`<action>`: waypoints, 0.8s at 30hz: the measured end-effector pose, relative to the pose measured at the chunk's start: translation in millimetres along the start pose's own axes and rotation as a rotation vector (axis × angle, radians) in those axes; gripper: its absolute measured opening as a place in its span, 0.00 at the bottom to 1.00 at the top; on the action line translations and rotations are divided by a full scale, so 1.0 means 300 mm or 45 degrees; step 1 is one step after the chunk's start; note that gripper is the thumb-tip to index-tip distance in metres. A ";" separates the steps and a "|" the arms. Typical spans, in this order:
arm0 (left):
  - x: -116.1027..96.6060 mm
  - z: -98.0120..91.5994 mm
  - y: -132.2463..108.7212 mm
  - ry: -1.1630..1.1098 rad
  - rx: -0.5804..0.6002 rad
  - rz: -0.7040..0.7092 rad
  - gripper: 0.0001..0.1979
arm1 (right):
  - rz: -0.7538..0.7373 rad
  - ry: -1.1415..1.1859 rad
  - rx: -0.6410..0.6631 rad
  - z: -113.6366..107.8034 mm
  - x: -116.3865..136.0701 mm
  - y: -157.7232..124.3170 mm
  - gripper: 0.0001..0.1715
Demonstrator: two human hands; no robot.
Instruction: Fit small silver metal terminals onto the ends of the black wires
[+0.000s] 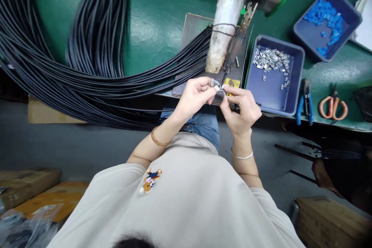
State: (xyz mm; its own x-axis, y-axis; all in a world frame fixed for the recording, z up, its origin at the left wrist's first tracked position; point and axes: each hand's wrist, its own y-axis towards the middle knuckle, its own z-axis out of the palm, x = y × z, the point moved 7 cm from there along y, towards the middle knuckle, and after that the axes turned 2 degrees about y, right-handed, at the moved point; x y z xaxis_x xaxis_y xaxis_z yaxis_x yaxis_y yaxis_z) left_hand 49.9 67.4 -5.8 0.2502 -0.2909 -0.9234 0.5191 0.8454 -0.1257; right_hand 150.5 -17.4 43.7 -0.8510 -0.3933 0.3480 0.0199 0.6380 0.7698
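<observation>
From the head camera: pinching a small pale piece between thumb and fingers of the left hand, at the near edge of the desk. Meeting it from the other side with bent fingertips of the right hand, close to a yellow patch; cannot tell whether gripping or only touching. Just in front of a white wrapped column. Can see black cables massed to the left, reaching toward the column. To the right, can see metal clips in a blue-grey tray, blue pieces in a tilted-looking bin beyond, then blue-handled pliers and orange-handled scissors lying side by side.
</observation>
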 end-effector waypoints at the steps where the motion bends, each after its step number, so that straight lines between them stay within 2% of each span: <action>1: 0.000 0.000 0.000 0.008 -0.001 0.000 0.12 | 0.009 0.001 -0.003 0.000 -0.002 -0.001 0.07; 10: -0.014 0.005 0.001 0.027 0.007 0.035 0.17 | -0.013 -0.009 -0.024 -0.003 0.002 0.013 0.08; 18: 0.001 -0.004 -0.003 -0.008 0.005 -0.004 0.13 | -0.077 -0.061 0.019 0.000 0.012 0.010 0.09; 24: -0.006 0.003 -0.005 0.006 0.004 0.023 0.11 | 0.000 0.049 -0.026 -0.002 -0.002 0.005 0.10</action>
State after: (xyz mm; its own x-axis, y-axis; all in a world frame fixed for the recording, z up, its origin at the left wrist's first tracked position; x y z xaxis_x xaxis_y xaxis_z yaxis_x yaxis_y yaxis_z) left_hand 49.4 66.2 -3.7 0.2558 -0.2735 -0.9272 0.5170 0.8492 -0.1078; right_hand 151.3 -16.8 44.9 -0.8300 -0.4190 0.3681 0.0307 0.6246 0.7803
